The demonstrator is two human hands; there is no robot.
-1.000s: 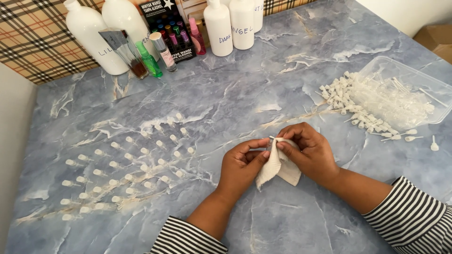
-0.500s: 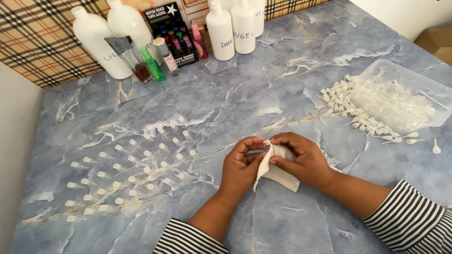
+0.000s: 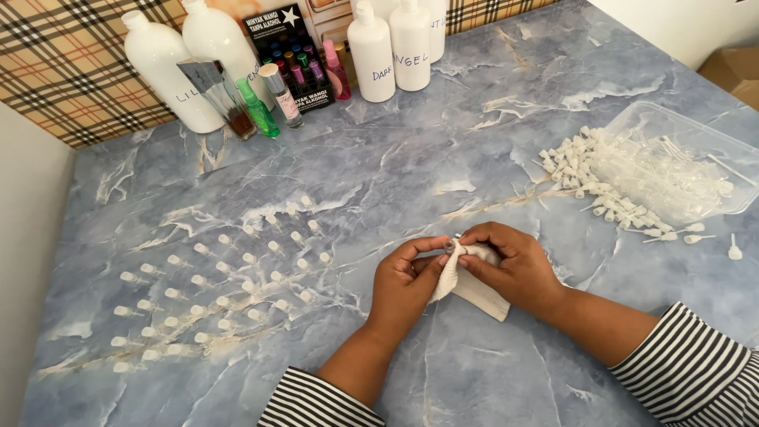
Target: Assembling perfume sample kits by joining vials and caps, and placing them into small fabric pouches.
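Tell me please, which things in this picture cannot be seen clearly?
Head view:
- Small item between the left hand and right hand: wrapped in the white cloth, only a tip shows; its kind is unclear.
- White bottles at the back: tops cut off by the upper edge.
- Clear plastic tray: individual white pieces too small to distinguish.

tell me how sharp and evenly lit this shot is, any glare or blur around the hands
Head view: soft, even light, faint shadows under the left hand and right hand; both hands and the white folded cloth look sharp; mild sheen on the blue marbled tabletop; the clear plastic tray shows pale glare; edges bend slightly.
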